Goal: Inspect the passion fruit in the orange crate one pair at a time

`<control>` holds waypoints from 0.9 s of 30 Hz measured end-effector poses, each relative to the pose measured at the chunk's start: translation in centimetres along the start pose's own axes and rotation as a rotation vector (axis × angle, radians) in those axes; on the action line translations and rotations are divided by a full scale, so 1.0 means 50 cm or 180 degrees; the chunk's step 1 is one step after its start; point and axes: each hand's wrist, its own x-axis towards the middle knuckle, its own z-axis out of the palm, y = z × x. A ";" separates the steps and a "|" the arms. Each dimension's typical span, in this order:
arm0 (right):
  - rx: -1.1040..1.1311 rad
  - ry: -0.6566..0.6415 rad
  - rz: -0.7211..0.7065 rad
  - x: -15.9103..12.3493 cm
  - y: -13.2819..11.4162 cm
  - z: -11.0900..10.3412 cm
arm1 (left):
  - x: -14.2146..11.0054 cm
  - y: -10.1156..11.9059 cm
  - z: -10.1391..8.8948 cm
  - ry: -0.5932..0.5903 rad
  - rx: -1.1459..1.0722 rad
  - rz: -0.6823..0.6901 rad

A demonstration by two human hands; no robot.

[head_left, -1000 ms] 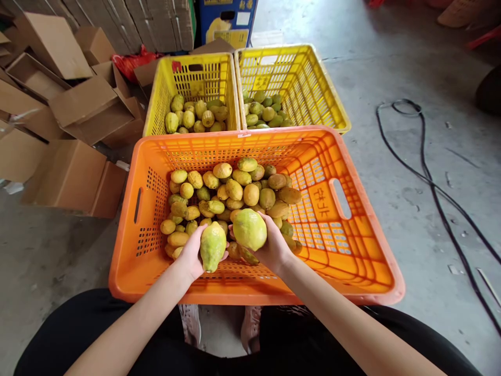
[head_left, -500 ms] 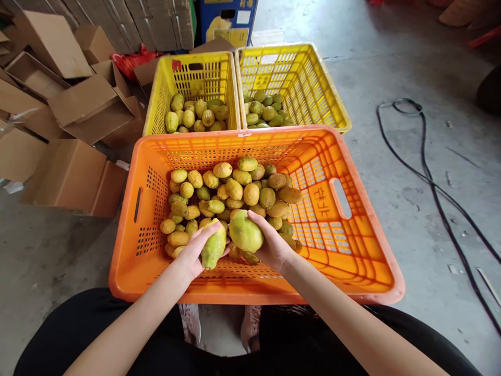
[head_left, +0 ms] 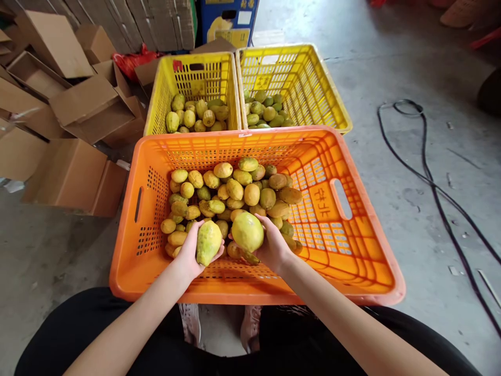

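Observation:
My left hand (head_left: 191, 255) is closed around a mottled yellow-green papaya (head_left: 209, 243), its narrow end pointing toward me. A rounder, smoother green-yellow papaya (head_left: 248, 232) rests in my right hand (head_left: 274, 246), the thumb along its upper right side. The two fruits are held side by side, a small gap apart, above the near part of an orange crate (head_left: 258, 297). Under them in the crate lies a heap of smaller yellow, green and brownish papayas (head_left: 235, 189). Parts of the fingers under both fruits are hidden.
Behind the orange crate stand two yellow crates, left (head_left: 158, 94) and right (head_left: 309, 78), each with papayas inside. Cardboard boxes (head_left: 66, 172) pile up at the left. A black cable (head_left: 430, 183) lies on the concrete floor at the right. A blue carton (head_left: 229, 21) stands at the back.
Both papayas have been turned in my hands: the left one now shows more of its yellow side, and the right one shows a different face. My hands have barely shifted.

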 end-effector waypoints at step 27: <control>-0.0120 -0.0220 0.0103 -0.014 0.003 0.000 | -0.003 0.004 0.004 -0.0350 0.0261 0.0094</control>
